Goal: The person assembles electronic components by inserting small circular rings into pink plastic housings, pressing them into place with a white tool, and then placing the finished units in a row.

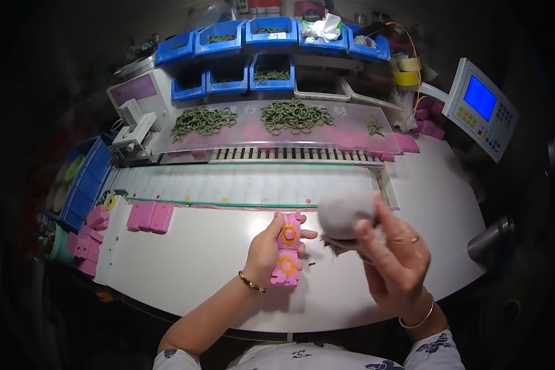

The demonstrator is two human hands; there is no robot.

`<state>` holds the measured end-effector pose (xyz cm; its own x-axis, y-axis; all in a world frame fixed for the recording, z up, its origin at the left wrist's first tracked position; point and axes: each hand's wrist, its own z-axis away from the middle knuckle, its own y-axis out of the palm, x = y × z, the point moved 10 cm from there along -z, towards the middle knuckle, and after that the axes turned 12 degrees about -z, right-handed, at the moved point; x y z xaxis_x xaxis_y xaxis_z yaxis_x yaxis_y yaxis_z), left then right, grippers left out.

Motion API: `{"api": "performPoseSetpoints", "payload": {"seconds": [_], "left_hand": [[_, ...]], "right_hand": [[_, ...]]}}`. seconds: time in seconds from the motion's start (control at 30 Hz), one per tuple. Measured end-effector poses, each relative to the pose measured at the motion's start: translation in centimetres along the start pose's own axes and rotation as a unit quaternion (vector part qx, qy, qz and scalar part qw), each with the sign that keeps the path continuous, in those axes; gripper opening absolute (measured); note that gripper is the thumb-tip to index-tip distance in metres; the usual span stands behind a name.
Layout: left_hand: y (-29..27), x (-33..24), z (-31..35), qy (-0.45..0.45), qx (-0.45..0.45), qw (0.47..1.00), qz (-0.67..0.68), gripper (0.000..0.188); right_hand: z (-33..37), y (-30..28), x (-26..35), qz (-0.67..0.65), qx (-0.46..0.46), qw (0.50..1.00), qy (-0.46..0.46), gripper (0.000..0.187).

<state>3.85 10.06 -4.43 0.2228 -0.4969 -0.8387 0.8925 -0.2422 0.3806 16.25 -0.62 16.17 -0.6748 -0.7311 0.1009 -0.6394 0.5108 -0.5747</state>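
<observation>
My left hand (pixel 266 250) is closed round an opened pink mould (pixel 285 275), held upright above the white worktop. Each half of the mould carries a yellow-orange ring-shaped mark. My right hand (pixel 398 259) grips a round grey cloth-like bundle (pixel 344 214) between thumb and fingers, to the right of the mould and apart from it. A ragged darker edge shows under the bundle, which is blurred by motion. A tiny dark bit (pixel 312 264) lies on the worktop between my hands.
Pink moulds (pixel 151 217) lie at the left, with more stacked (pixel 85 250) beyond. Green rings (pixel 296 117) are piled on a translucent shelf (pixel 246 142) above a roller strip. Blue bins (pixel 271 73) stand behind. A control panel (pixel 482 108) and a grey cylinder (pixel 491 237) flank the right.
</observation>
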Motion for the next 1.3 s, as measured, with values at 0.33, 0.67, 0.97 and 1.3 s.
{"api": "performPoseSetpoints", "payload": {"seconds": [0.33, 0.67, 0.97, 1.3], "left_hand": [[1.6, -0.9, 0.2, 0.092, 0.059, 0.993, 0.037, 0.058], [1.9, -8.7, 7.1, 0.490, -0.044, 0.834, -0.250, 0.059], [-0.3, -8.8, 6.5, 0.476, -0.080, 0.860, -0.165, 0.070], [-5.9, -8.4, 3.4, 0.333, -0.201, 0.921, -0.030, 0.046]], "right_hand": [[3.6, 6.3, -0.1, -0.070, 0.226, 0.971, 0.017, 0.058], [3.9, 6.9, 3.4, -0.057, 0.239, 0.969, -0.020, 0.054], [0.4, 2.1, 1.7, -0.088, 0.062, 0.994, 0.005, 0.042], [5.3, 5.5, -2.6, -0.021, 0.231, 0.969, 0.086, 0.054]]}}
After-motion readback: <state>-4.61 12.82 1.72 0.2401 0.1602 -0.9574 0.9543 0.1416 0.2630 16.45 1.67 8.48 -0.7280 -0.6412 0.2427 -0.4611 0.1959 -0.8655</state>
